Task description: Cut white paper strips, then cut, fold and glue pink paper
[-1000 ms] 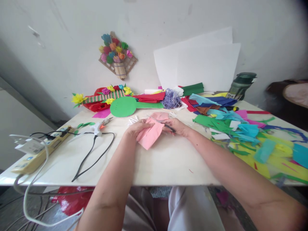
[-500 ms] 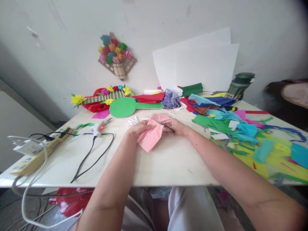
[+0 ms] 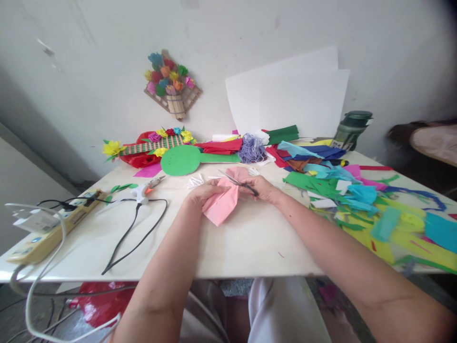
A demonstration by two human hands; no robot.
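Note:
A folded piece of pink crepe paper is pinched in my left hand, its lower corner hanging toward me. My right hand grips a pair of scissors by the dark handles, fingers closed round them. The metal blades point up and left across the paper, and they look parted. Pink paper also shows behind the blades. Short white sticks lie just beyond my left hand. Farther back is a green round-headed cutout with a long strip.
At left, a glue gun with a looping black cord lies near a power strip. Coloured paper scraps cover the right side. Purple yarn, a flowered craft and a green bottle stand along the back.
The scissors have tilted slightly and their blades now look wider apart over the pink paper. Both hands keep their hold. The whole view has shifted a little.

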